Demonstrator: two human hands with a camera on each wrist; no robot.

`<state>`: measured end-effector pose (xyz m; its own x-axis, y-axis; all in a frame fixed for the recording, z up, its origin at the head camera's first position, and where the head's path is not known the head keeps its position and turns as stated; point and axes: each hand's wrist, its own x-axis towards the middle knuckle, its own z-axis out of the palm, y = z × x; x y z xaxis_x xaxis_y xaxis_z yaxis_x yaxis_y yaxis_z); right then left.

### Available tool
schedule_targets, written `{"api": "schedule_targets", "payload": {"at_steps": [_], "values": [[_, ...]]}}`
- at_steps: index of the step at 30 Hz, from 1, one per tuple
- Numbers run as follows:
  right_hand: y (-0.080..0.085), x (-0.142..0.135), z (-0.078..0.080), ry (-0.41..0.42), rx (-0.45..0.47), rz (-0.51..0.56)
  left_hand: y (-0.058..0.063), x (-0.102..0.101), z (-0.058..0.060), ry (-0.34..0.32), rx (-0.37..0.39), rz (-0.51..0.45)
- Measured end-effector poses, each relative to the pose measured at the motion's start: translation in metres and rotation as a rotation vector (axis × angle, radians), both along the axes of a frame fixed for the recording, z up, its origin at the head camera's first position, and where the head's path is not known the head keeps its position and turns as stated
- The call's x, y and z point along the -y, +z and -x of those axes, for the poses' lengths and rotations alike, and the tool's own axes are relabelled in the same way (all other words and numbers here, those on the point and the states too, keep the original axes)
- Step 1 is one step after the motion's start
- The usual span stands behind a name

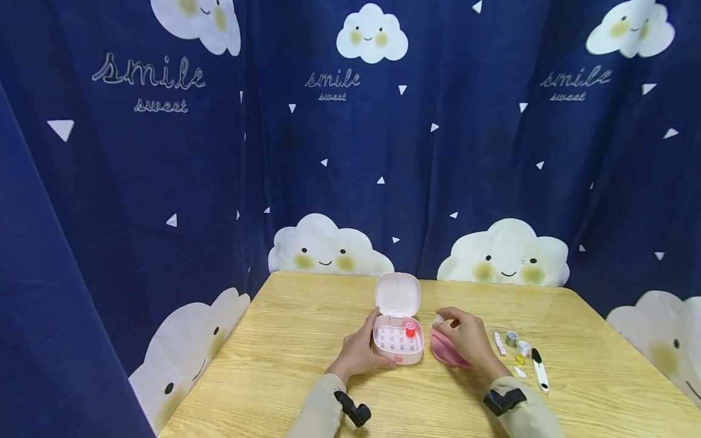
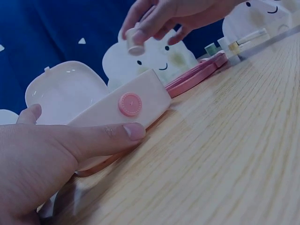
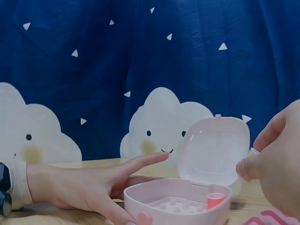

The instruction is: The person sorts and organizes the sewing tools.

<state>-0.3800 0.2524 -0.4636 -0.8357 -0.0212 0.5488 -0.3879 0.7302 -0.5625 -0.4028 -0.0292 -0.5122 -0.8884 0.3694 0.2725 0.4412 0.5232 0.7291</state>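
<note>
A pale pink box (image 1: 415,356) stands on the table with its lid (image 1: 397,294) raised. Inside are several small pegs, and a red thread spool (image 1: 410,330) sits at the back right. My left hand (image 1: 358,351) grips the box's left side, its thumb along the front wall below the round pink button (image 2: 130,104). To the right of the box, my right hand (image 1: 470,337) pinches a small white spool (image 2: 136,44) between thumb and fingers, held up above the table. Under that hand lies a darker pink ridged piece (image 1: 446,351), partly covered by it.
On the right lie a pink-and-white strip (image 1: 499,344), a grey spool (image 1: 512,338), a white spool (image 1: 524,348), a yellow spool (image 1: 520,359), a small white piece (image 1: 519,371) and a black-and-white tool (image 1: 540,371). A blue curtain (image 1: 350,152) hangs behind the wooden table (image 1: 306,322).
</note>
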Motion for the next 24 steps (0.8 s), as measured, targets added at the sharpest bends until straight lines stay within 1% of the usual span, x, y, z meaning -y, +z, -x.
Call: {"api": "schedule_targets", "payload": {"at_steps": [5,12,15,24], "values": [[0.001,0.015,0.010,0.017,0.009,0.014,0.000,0.000,-0.001,-0.002,0.005,0.004],[0.001,0.036,0.023,0.056,0.091,0.042,0.000,0.000,0.001,-0.005,-0.020,0.008],[0.000,0.043,0.027,0.058,0.107,0.027,-0.001,0.000,0.002,-0.006,-0.020,0.011],[0.002,0.059,0.036,0.057,0.105,-0.049,-0.002,0.001,0.002,-0.011,-0.023,0.011]]}}
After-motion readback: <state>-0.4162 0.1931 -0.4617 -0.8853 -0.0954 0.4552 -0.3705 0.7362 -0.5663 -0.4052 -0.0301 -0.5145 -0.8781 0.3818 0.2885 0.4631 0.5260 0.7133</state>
